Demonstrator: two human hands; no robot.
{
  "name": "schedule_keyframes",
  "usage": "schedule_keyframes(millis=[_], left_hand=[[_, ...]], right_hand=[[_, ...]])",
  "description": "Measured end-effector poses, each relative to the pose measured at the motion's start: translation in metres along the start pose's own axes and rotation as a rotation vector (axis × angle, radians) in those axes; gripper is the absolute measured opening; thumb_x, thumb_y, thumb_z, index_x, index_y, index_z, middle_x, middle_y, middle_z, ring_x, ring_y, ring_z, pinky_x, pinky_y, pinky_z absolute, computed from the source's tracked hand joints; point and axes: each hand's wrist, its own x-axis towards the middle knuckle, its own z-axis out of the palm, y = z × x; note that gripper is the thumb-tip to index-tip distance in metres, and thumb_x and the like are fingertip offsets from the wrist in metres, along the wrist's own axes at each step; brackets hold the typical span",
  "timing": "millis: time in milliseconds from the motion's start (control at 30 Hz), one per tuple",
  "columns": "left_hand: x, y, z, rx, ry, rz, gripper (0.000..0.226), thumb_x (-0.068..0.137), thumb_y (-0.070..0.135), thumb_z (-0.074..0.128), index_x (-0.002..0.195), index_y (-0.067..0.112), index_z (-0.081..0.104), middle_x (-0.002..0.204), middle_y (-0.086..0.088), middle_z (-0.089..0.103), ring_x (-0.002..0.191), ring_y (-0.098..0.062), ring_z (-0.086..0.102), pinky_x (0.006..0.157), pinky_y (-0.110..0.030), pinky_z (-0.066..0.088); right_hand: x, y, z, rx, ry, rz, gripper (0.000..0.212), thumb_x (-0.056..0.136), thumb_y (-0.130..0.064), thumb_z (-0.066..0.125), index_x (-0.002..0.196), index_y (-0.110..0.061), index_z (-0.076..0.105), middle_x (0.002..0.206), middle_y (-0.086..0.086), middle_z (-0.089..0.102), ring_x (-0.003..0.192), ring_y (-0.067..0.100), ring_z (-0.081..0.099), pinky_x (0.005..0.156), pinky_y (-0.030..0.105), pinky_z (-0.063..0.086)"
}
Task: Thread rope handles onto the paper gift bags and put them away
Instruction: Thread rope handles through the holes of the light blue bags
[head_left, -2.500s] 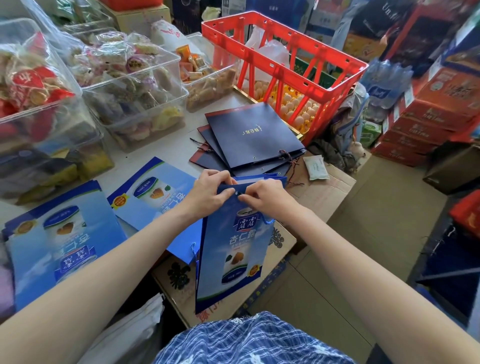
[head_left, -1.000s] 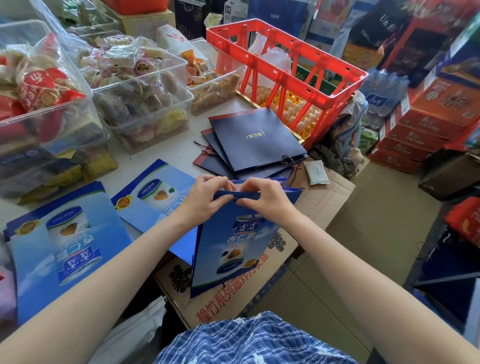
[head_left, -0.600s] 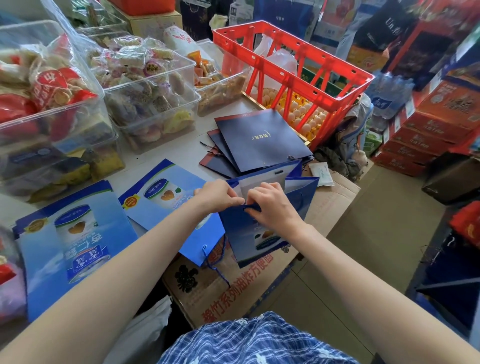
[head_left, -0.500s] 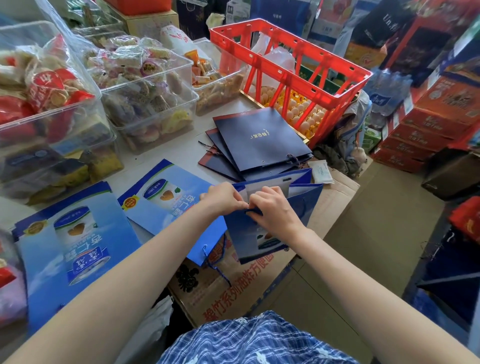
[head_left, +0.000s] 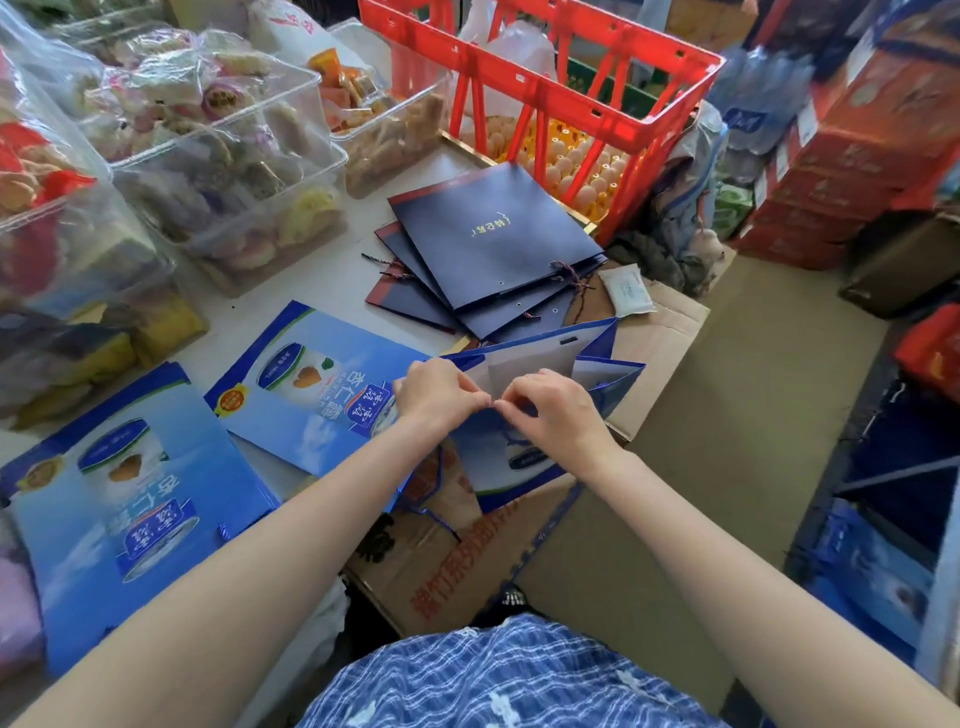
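Hands meet at near rim of opened blue gift bag (head_left: 540, 358) over cardboard box (head_left: 670, 332): left hand (head_left: 436, 395) and right hand (head_left: 550, 410) both pinch rim, fingertips touching; finished blue bags (head_left: 311, 395) lie flat on table (head_left: 322, 270).

A shop or its stockroom: clear tubs of wrapped snacks (head_left: 228, 171), a red crate (head_left: 540, 88) over eggs, stacked red cartons (head_left: 852, 156), bottled water (head_left: 753, 98).
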Motion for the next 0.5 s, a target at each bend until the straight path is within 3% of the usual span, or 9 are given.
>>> schedule_keyframes(millis=[133, 300, 500], left_hand=[[0.0, 0.003, -0.001, -0.172, 0.042, 0.001, 0.013, 0.077, 0.032, 0.069, 0.084, 0.025, 0.077, 0.095, 0.0, 0.07, 0.1, -0.021, 0.057, 0.09, -0.041, 0.046], [-0.005, 0.005, 0.001, -0.242, 0.056, 0.032, 0.013, 0.078, 0.026, 0.071, 0.086, 0.017, 0.077, 0.097, -0.002, 0.066, 0.097, -0.019, 0.058, 0.086, -0.04, 0.049], [-0.009, 0.003, 0.002, -0.469, 0.095, -0.022, 0.008, 0.077, 0.019, 0.073, 0.081, 0.013, 0.076, 0.085, 0.0, 0.06, 0.096, -0.022, 0.059, 0.082, -0.036, 0.049]], right_hand=[[0.013, -0.004, -0.014, 0.068, -0.053, 0.189, 0.02, 0.091, -0.024, 0.059, 0.096, -0.01, 0.072, 0.09, 0.005, 0.07, 0.08, 0.017, 0.061, 0.073, 0.028, 0.048], [0.033, -0.003, -0.02, 0.185, -0.333, 0.376, 0.019, 0.086, -0.026, 0.065, 0.099, -0.015, 0.074, 0.091, 0.001, 0.071, 0.081, 0.014, 0.061, 0.07, 0.028, 0.049], [0.041, -0.003, -0.021, 0.459, -0.398, 0.541, 0.017, 0.083, -0.02, 0.07, 0.097, -0.01, 0.073, 0.077, -0.001, 0.062, 0.071, 0.009, 0.053, 0.063, 0.021, 0.043]])
